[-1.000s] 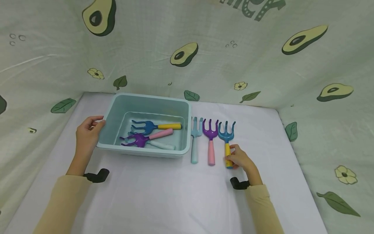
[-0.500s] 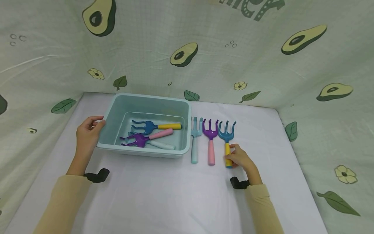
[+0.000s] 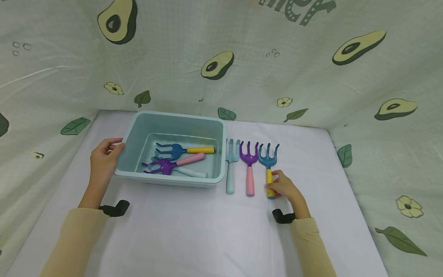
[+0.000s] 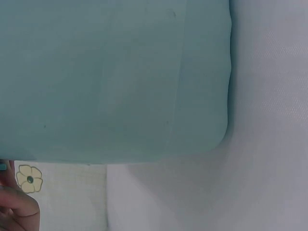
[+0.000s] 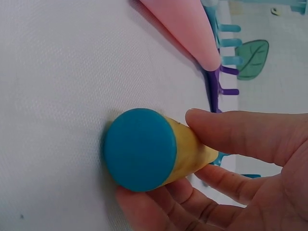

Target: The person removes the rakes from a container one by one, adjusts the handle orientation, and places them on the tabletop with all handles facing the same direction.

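At the left end of a pale teal plastic bin [image 3: 188, 183], my left hand [image 3: 104, 154] grips the rim with thumb and fingers. The bin's outer wall [image 4: 115, 82] fills much of the left wrist view. My right hand [image 3: 283, 185] holds the yellow handle of a blue hand rake [image 3: 268, 161], which lies tines away on the table. Its blue end cap [image 5: 139, 149] faces the right wrist camera, thumb on one side, fingers on the other. Left of it lie a purple rake with a pink handle [image 3: 250, 181] and a light teal garden fork [image 3: 230, 177].
Inside the bin lie a blue rake with a yellow handle [image 3: 200, 150], a purple rake with a pink handle [image 3: 166, 165] and a pale teal tool [image 3: 191, 172] partly under it. A printed avocado cloth [image 3: 173, 88] rises behind the white-covered table [image 3: 194, 231].
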The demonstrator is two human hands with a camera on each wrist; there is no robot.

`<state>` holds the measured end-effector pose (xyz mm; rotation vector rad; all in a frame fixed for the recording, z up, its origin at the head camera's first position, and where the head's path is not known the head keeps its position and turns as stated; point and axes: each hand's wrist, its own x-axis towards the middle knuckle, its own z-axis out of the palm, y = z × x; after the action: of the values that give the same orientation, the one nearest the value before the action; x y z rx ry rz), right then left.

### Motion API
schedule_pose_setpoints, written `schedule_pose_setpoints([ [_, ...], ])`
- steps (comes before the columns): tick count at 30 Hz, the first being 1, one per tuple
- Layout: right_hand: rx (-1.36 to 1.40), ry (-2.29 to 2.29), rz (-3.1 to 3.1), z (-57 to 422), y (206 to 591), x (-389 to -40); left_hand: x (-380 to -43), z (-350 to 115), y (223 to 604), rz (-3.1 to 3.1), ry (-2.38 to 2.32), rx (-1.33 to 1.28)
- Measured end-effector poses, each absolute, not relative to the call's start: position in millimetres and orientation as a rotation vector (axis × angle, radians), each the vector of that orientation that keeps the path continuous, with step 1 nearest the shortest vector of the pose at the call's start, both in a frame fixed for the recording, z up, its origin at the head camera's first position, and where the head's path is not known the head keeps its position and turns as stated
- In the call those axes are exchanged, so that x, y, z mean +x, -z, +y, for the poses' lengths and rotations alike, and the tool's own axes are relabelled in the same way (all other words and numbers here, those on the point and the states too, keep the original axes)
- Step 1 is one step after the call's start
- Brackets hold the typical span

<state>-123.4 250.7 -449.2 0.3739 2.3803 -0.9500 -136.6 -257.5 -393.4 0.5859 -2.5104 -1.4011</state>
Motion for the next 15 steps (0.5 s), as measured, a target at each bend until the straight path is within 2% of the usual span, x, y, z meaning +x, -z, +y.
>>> schedule_pose_setpoints([
  [9, 0.370, 0.934, 2.385, 249.9, 446.8, -122.2, -136.8, -258.3, 394.9, -2.514, 1.401, 0.599],
  [10, 0.372, 0.931, 2.386, 249.9, 446.5, -122.0, -143.5, -268.4, 411.5, -2.502, 1.397, 0.573],
  [15, 0.388, 0.913, 2.382, 249.7, 445.4, -120.9, -143.9, -268.5, 411.2, -2.503, 1.402, 0.566],
])
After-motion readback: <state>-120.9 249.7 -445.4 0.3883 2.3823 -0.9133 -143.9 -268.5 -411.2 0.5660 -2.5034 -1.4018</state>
